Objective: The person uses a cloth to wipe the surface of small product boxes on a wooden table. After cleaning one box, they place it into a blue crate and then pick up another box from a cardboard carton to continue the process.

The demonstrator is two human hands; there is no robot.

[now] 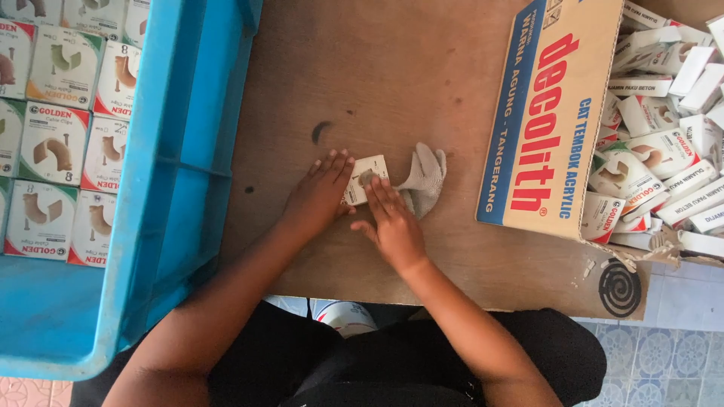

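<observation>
Head view, centre of the frame: the left hand [317,197] lies flat with fingers pressed together, steadying a small white carton [365,179] on the brown desk [392,83]. The right hand [394,226] presses extended fingers onto the carton's top face. A crumpled grey cloth [424,177] lies just right of it. Risk: uneven pressure could let the light carton slide or crush.

Seen from above, a worker wears dark, black clothing across the lap and torso. Both forearms are bare to past the elbow, with no sleeves, gloves, watch or rings visible on the left hand [317,197] or the right hand [394,226]. The fingernails are short and unpainted, and the fabric shows soft folds.
</observation>
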